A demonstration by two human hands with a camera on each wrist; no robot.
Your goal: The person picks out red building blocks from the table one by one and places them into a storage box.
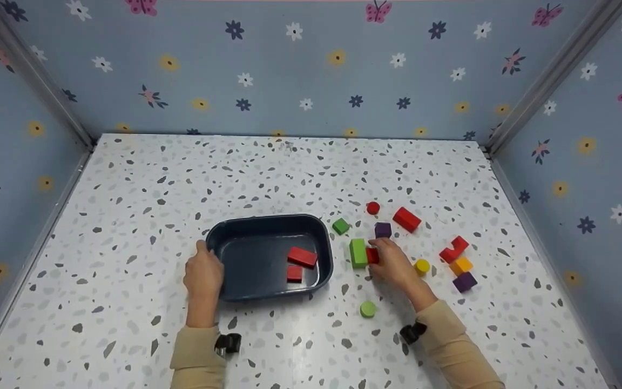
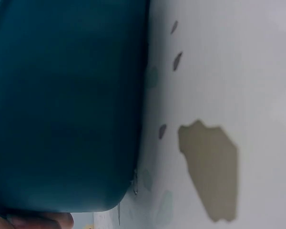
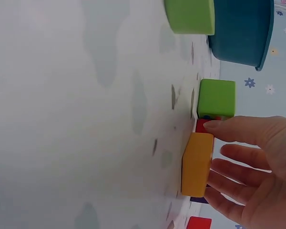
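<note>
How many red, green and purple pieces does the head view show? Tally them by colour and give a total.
Red pieces: 6 (2 in the tray, 1 at the right hand)
Green pieces: 3
Purple pieces: 2
Total: 11

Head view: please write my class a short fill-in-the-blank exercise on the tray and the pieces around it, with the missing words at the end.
1. The tray contains exactly ____ blocks.
2. Both of those blocks are ____ in colour.
3. The left grip is at the tray's ____ end.
4. The cylinder nearest the picture's bottom edge is ____.

Missing words: two; red; left; green.
</note>
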